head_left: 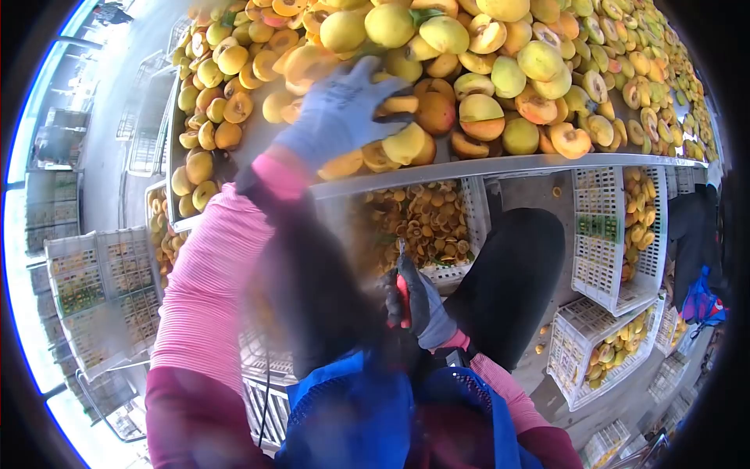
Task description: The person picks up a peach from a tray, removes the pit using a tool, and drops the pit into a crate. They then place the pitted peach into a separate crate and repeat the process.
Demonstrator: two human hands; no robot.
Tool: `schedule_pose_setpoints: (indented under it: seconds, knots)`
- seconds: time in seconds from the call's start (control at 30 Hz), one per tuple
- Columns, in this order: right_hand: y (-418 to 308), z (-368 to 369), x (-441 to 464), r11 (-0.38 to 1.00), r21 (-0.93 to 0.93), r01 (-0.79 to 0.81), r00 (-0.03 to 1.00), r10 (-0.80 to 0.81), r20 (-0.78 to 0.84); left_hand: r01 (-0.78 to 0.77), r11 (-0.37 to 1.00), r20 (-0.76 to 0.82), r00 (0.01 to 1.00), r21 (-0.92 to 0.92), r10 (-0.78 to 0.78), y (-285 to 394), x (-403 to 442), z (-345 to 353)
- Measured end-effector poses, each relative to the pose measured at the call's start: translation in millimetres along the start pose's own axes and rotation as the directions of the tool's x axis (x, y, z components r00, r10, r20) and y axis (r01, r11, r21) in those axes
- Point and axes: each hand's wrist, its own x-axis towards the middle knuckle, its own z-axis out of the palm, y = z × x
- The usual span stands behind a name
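Observation:
My left hand [344, 109], in a grey-blue glove with dark fingertips, reaches over a heap of yellow peaches [391, 26]. Its fingers are spread, and a peach piece [400, 104] shows between them; I cannot tell whether they grip it. Many peaches around it are cut, such as a peach half [570, 139] with a reddish hollow. Low in front of my body, my right hand [426, 309], gloved too, is closed around a red-handled tool [403, 301] with a short metal tip pointing away from me.
A metal-edged table [516, 166] carries the heap. Below it, between my knees, stands a crate [478, 211] of peach pieces. White crates [598, 234] with fruit are stacked at the right, near another person's dark-clothed leg [691, 234]. More crates [101, 297] stand at the left.

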Motion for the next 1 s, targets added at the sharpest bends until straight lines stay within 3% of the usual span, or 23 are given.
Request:
schedule_pose_setpoints:
  seconds: [0.03,0.17,0.3,0.43,0.47,0.5,0.63,0.73,0.83,0.9,0.93,0.97,1.0]
  knots:
    - [-2,-1,-2,1.000,0.009,0.001,1.000,-0.001,0.009,0.039,0.998,0.056,0.998,-0.047,-0.036,-6,-5,-2]
    - [3,-8,-9,0.995,0.048,0.083,0.995,-0.086,0.051,0.114,0.987,0.179,0.975,0.113,-0.133,-29,-24,3]
    - [33,-35,19,0.978,-0.048,0.205,0.977,-0.202,0.071,0.195,0.978,0.115,0.976,-0.074,-0.186,-34,-31,11]
    - [22,-25,4,0.973,0.002,0.230,0.971,-0.229,0.072,0.278,0.960,0.291,0.923,-0.046,-0.253,-26,-46,-13]
    - [21,-25,5,0.972,0.005,0.235,0.971,-0.235,0.054,0.181,0.979,0.226,0.961,-0.092,-0.156,-34,-56,-9]
    - [24,-27,10,0.970,0.002,0.243,0.969,-0.243,0.048,0.261,0.962,0.265,0.936,-0.076,-0.233,-35,-63,-11]
    - [28,-31,22,0.951,-0.026,0.307,0.949,-0.303,0.091,0.373,0.872,0.013,0.921,-0.317,-0.390,-37,-94,-6]
    - [19,-23,15,0.889,-0.120,0.443,0.895,-0.430,0.118,0.327,0.822,-0.111,0.900,-0.467,-0.421,1,-112,-27]
    - [-3,5,-7,0.870,-0.114,0.480,0.876,-0.483,0.001,0.263,0.770,-0.082,0.923,-0.581,-0.377,45,-139,-49]
    - [-29,38,-37,0.907,-0.022,0.420,0.907,-0.420,0.020,0.160,0.781,-0.209,0.913,-0.604,-0.349,68,-153,-38]
    - [-32,49,-39,0.902,-0.010,0.431,0.902,-0.430,0.043,0.244,0.753,-0.107,0.917,-0.611,-0.384,79,-159,-38]
    - [-34,59,-38,0.896,0.002,0.444,0.894,-0.443,0.068,0.109,0.745,-0.206,0.926,-0.658,-0.317,81,-160,-27]
    - [-34,64,-39,0.889,0.013,0.458,0.884,-0.457,0.095,0.097,0.732,-0.229,0.915,-0.674,-0.332,88,-165,-24]
